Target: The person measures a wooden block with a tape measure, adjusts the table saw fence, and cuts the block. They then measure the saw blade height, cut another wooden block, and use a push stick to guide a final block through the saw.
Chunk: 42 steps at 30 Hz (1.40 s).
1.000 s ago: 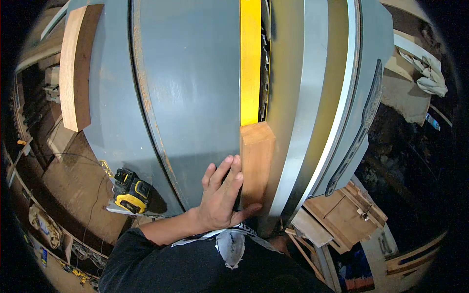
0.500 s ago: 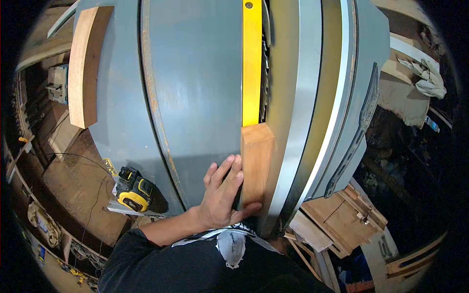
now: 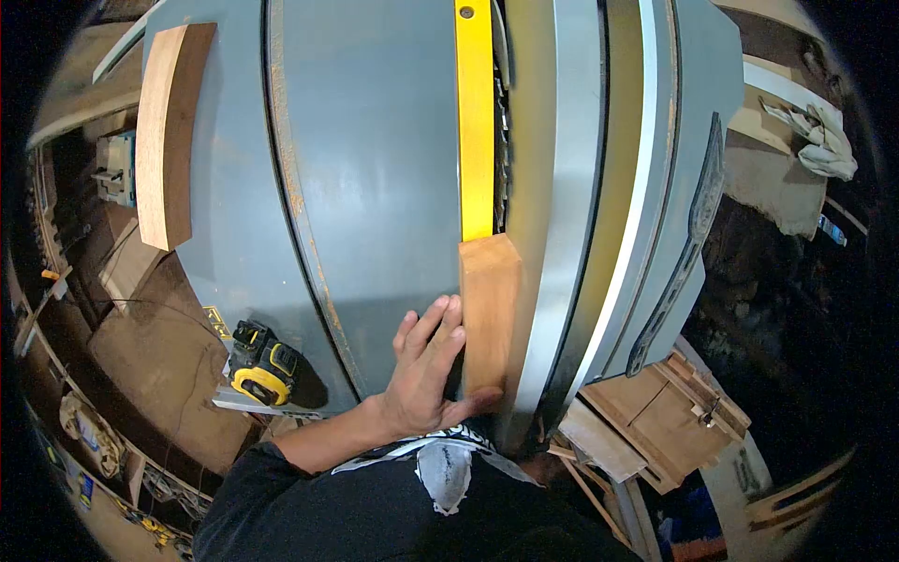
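Observation:
My left hand [image 3: 426, 365] lies against a wooden block [image 3: 489, 309] on the saw table. Its fingers are stretched out along the block's left side, and the thumb reaches across the near end. The block rests flush or nearly so beside the metal fence [image 3: 562, 234]. Its far end is close to the toothed saw blade [image 3: 501, 150], which shows in a slot right of a yellow strip [image 3: 475, 122]. My right hand does not show.
A second wooden piece [image 3: 169, 140] lies at the table's left edge. A black and yellow tape measure [image 3: 262, 365] sits at the near left corner of the grey saw table [image 3: 375, 140]. Wooden boards [image 3: 655, 412] are at the lower right, a crumpled cloth [image 3: 824, 140] at far right.
The view has shifted slightly, so the yellow strip, blade and fence appear a little further left. My left hand keeps its place against the block.

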### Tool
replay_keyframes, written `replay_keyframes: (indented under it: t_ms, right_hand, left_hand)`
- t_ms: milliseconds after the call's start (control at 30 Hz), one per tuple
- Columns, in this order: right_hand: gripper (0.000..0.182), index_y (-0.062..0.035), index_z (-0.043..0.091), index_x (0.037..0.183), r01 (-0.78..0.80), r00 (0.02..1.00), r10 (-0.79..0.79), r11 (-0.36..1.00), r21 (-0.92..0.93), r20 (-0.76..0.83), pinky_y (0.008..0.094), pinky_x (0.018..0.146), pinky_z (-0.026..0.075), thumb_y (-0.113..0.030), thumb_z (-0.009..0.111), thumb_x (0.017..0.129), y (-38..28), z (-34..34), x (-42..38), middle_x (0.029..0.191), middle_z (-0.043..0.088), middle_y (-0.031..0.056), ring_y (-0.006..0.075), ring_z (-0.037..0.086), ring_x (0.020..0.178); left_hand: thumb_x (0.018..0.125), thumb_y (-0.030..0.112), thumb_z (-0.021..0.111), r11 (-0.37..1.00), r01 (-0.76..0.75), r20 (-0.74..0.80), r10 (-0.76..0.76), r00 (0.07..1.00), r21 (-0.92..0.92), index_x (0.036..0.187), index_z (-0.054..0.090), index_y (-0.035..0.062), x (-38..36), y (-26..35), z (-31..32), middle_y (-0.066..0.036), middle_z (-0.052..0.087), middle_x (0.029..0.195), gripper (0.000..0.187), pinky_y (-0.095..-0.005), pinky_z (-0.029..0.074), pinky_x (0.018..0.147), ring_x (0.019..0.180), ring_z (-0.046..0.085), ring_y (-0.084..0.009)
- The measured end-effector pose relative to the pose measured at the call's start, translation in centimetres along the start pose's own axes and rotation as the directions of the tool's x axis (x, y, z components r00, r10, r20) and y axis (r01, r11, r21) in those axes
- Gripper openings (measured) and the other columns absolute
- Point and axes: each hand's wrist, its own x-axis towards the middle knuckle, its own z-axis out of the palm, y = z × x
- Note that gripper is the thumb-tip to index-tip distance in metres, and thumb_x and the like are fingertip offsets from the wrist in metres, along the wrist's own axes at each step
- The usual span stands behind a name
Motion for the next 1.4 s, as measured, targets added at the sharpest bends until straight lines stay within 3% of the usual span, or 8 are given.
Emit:
replay_keyframes:
  t_ms: [267,333,433,967,1033,1067,1133,1400]
  right_hand:
    - [0.035,0.0045,0.062,0.119,0.004,1.000,-0.004,1.000,0.010,-0.003,0.0374,0.068,0.053,-0.024,0.055,0.099,0.1,-0.2,-0.6,0.095,0.066,0.0131,0.0213,0.064,0.076]
    - [0.035,0.0045,0.062,0.119,0.006,1.000,-0.006,1.000,0.013,-0.009,0.0375,0.068,0.053,-0.024,0.055,0.099,0.1,-0.3,-0.7,0.096,0.067,0.0131,0.0213,0.064,0.076]
    - [0.036,0.0045,0.062,0.120,0.008,1.000,-0.007,1.000,0.019,-0.016,0.0375,0.069,0.053,-0.024,0.055,0.100,0.1,-0.5,-1.0,0.096,0.067,0.0132,0.0214,0.064,0.077]
    - [0.037,0.0043,0.061,0.121,-0.007,1.000,0.008,1.000,0.009,-0.029,0.0377,0.071,0.053,-0.024,0.054,0.100,-0.5,-1.0,-1.2,0.099,0.067,0.0137,0.0218,0.065,0.079]
    - [0.037,0.0043,0.061,0.122,-0.004,1.000,0.004,1.000,0.003,-0.027,0.0378,0.071,0.054,-0.024,0.054,0.100,-0.6,-0.7,-1.0,0.099,0.067,0.0137,0.0218,0.065,0.080]
    - [0.037,0.0043,0.061,0.122,-0.005,1.000,0.005,1.000,0.004,-0.028,0.0378,0.071,0.054,-0.024,0.054,0.100,-0.7,-0.7,-1.1,0.099,0.067,0.0138,0.0218,0.065,0.080]
    - [0.037,0.0043,0.061,0.122,-0.003,1.000,0.003,1.000,0.005,-0.029,0.0378,0.071,0.054,-0.024,0.054,0.100,-0.9,-0.8,-1.2,0.099,0.067,0.0138,0.0219,0.065,0.080]
    - [0.037,0.0042,0.061,0.123,0.005,0.999,-0.005,1.000,0.011,-0.032,0.0379,0.072,0.054,-0.024,0.054,0.100,-1.0,-0.8,-1.1,0.100,0.067,0.0141,0.0221,0.065,0.081]
  left_hand:
    - [0.083,0.043,0.080,0.999,0.026,0.022,-0.026,0.999,0.029,0.151,0.029,-0.0035,-0.1,0.3,-0.1,-0.034,0.038,0.152,0.097,-0.0512,0.012,0.120,0.146,0.032,-0.0413]
    - [0.078,0.041,0.085,0.997,0.026,0.036,-0.029,0.999,0.075,0.152,0.027,-0.0044,-0.1,0.3,0.0,-0.038,0.036,0.150,0.105,-0.0576,0.015,0.117,0.146,0.030,-0.0476]
    - [0.083,0.042,0.080,0.997,0.057,0.037,-0.059,0.998,0.053,0.152,0.028,-0.0027,0.0,0.4,-0.1,-0.034,0.037,0.152,0.097,-0.0520,0.012,0.120,0.148,0.028,-0.0416]
    - [0.079,0.038,0.084,0.998,0.064,0.063,-0.065,0.996,0.009,0.151,0.028,-0.0022,0.1,0.2,-0.7,-0.035,0.039,0.151,0.100,-0.0499,0.010,0.120,0.148,0.030,-0.0403]
    - [0.073,0.042,0.089,0.998,0.055,0.093,-0.057,0.994,0.021,0.151,0.030,-0.0031,-0.1,0.1,-0.6,-0.040,0.033,0.150,0.107,-0.0585,0.015,0.118,0.145,0.032,-0.0463]
    - [0.073,0.042,0.089,0.998,0.056,0.093,-0.058,0.994,0.020,0.151,0.030,-0.0031,0.0,0.1,-0.6,-0.040,0.033,0.150,0.107,-0.0585,0.015,0.118,0.145,0.032,-0.0463]
    - [0.079,0.038,0.085,0.997,0.070,0.069,-0.068,0.995,-0.018,0.151,0.029,-0.0019,0.3,0.3,-0.7,-0.034,0.040,0.150,0.099,-0.0498,0.011,0.120,0.148,0.031,-0.0399]
    - [0.079,0.038,0.084,0.996,0.083,0.060,-0.082,0.995,-0.017,0.150,0.031,-0.0019,0.4,0.6,-0.8,-0.033,0.040,0.151,0.097,-0.0488,0.010,0.121,0.148,0.031,-0.0392]
